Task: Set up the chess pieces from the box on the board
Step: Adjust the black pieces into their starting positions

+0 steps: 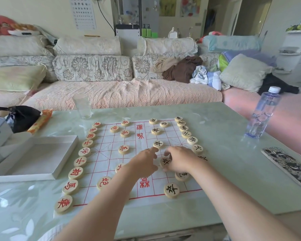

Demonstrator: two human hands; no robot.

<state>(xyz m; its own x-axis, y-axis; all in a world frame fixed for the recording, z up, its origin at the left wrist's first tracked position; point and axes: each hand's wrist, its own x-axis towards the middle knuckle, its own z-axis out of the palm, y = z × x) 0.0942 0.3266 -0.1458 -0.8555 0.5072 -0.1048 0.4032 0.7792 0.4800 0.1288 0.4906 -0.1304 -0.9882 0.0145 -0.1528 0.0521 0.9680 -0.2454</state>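
Board (108, 153) near-complete: R hand (181, 160) curls fingers round black-marked piece (165, 162), prob. to seat it on its grid pt, while L hand (143, 161), fingers extended w/ nothing held, reaches alongside; box (42, 153) sits left.

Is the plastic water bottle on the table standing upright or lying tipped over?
Upright: the water bottle stands on its base on the table, with its white cap at the top.

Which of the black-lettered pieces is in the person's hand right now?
The black-lettered piece near the middle of the board, pinched in the right hand. The other black-lettered pieces lie flat on the board, in no hand.
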